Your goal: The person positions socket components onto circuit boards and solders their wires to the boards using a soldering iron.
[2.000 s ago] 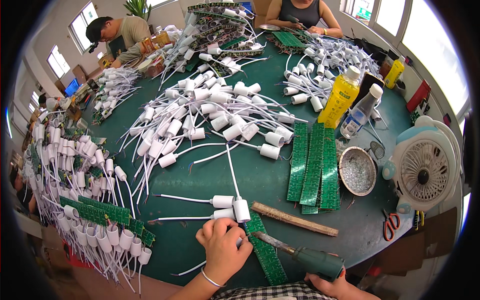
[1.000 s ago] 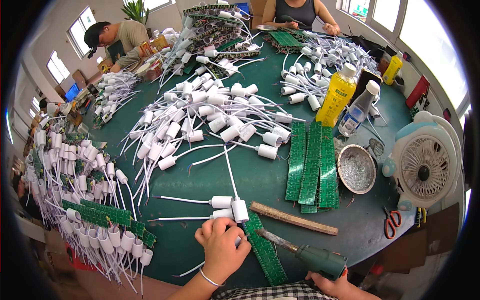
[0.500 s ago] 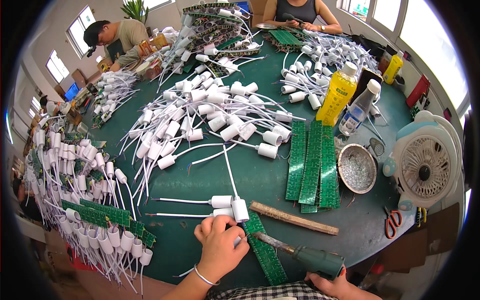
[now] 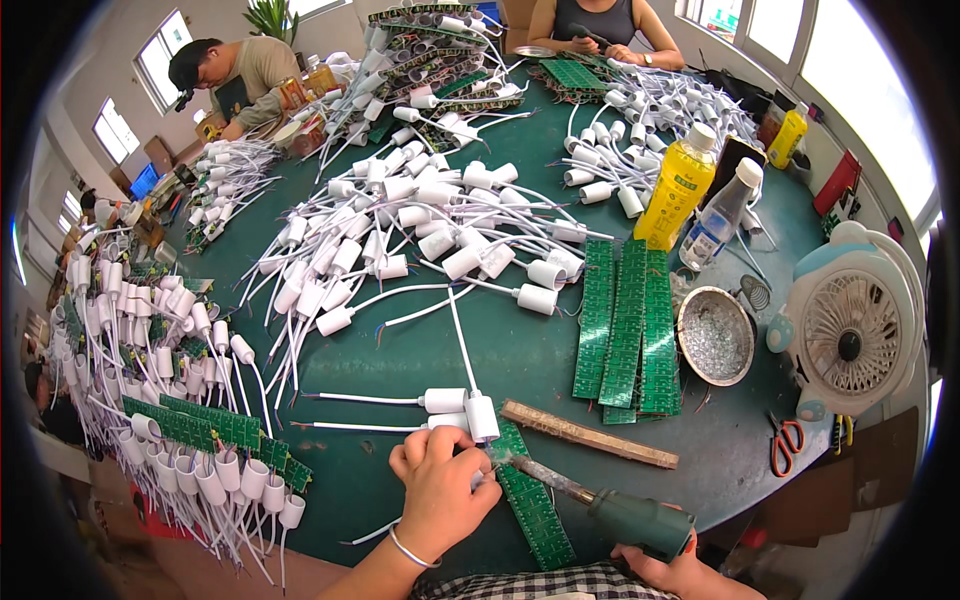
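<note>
Near the front edge, my left hand point(image 4: 445, 492) is closed in a pinch by the upper end of a green circuit board strip point(image 4: 537, 515). A white lamp socket point(image 4: 478, 481) shows partly between its fingers; most of it is hidden. My right hand point(image 4: 660, 570) is wrapped round the grip of a dark green soldering gun point(image 4: 640, 522). The gun's tip is at the board's upper end, beside my left fingertips, with a faint wisp of smoke. Just beyond my left hand lie white lamp sockets with cables point(image 4: 481, 417), one pointing away from me.
A wooden strip point(image 4: 590, 434) lies right of the board. Farther right are stacked green boards point(image 4: 625, 330), a metal bowl point(image 4: 714, 336), red-handled scissors point(image 4: 786, 443), a fan point(image 4: 850, 330) and bottles point(image 4: 675, 190). Socket piles point(image 4: 400, 220) cover the middle and left. Two people sit across the table.
The soldering gun has shifted very slightly to the right, and a faint wisp of smoke shows at its tip. My left hand stays nearly in place.
</note>
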{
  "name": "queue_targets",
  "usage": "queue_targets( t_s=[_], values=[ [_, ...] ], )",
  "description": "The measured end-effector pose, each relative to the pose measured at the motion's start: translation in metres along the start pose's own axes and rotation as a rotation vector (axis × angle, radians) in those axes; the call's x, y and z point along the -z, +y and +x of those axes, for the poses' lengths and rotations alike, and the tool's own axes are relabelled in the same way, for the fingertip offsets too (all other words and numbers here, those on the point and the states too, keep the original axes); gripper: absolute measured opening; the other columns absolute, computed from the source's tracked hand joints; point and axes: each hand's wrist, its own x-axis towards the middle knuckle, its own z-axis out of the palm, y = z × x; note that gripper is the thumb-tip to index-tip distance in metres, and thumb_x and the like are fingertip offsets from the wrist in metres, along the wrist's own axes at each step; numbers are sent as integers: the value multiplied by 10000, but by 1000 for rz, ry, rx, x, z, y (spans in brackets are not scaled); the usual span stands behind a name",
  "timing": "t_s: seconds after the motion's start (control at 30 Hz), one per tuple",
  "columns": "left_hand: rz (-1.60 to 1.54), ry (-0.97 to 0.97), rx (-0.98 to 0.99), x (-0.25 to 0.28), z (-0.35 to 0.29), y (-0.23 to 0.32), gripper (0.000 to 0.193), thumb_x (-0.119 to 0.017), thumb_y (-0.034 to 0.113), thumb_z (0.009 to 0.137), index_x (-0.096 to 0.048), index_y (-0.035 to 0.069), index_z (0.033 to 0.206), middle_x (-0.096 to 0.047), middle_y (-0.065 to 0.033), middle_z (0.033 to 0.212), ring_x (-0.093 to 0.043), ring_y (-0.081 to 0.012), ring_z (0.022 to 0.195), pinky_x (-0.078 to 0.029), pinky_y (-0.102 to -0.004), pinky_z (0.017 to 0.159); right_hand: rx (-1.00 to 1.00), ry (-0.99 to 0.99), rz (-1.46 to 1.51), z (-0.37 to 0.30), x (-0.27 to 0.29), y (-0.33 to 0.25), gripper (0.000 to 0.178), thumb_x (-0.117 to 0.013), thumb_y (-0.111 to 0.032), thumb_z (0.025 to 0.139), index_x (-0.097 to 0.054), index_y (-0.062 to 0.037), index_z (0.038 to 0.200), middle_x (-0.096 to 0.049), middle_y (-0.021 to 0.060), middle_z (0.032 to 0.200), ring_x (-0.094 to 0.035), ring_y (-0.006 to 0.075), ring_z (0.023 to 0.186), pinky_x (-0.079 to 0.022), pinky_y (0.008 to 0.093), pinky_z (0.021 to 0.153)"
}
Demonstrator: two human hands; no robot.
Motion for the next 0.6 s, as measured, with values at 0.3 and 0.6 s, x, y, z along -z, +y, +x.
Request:
queue_targets(
  t_s=[0.3, 0.6],
  values=[
    [-9, -22, 10, 2, 1, 1, 85, -676, 156, 610, -622, 137, 673, -476, -32, 997, -371, -301, 1016, -239, -448, 865, -139, 37, 123, -4, -4, 3, 215, -657, -23, 749, -625, 8, 959, -645, 89, 846, -610, 194, 753, -486, 324, 702],
    [-2, -21, 12, 2, 2, 2, 88, -678, 155, 608, -617, 135, 668, -473, -33, 997, -369, -303, 1019, -240, -455, 864, -145, -10, 90, 2, -5, -4, 300, -668, -55, 763, -618, 30, 1046, -660, 125, 964, -612, 260, 877, -468, 354, 818]
  ],
)
